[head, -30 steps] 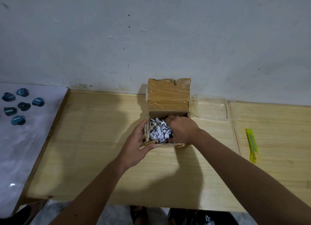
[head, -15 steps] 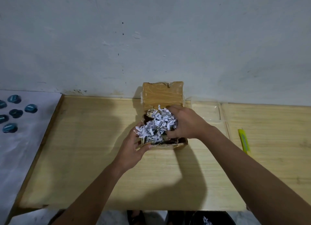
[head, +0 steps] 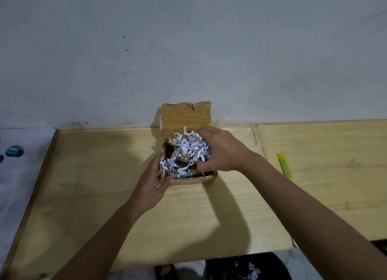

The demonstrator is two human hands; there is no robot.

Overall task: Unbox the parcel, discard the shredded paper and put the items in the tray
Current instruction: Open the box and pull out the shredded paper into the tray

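A small cardboard parcel box (head: 207, 178) stands open on the wooden table, its taped lid (head: 186, 117) tilted back against the wall. My right hand (head: 222, 153) grips a clump of white shredded paper (head: 186, 152) raised over the box opening. A small item with a printed label (head: 175, 141) shows among the shreds at the back. My left hand (head: 151, 184) holds the box's front left corner, thumb on the rim. A clear plastic tray (head: 254, 133) sits just right of the box, mostly hidden behind my right hand.
A yellow utility knife (head: 284, 165) lies on the table to the right. A white surface at the left carries blue rounded pieces (head: 13, 150). The wall runs right behind the box. Shredded paper (head: 249, 270) lies in a dark container on the floor below the table's front edge.
My right hand went from buried in the box to lifting a clump of shredded paper up out of it. The left hand kept its hold on the box.
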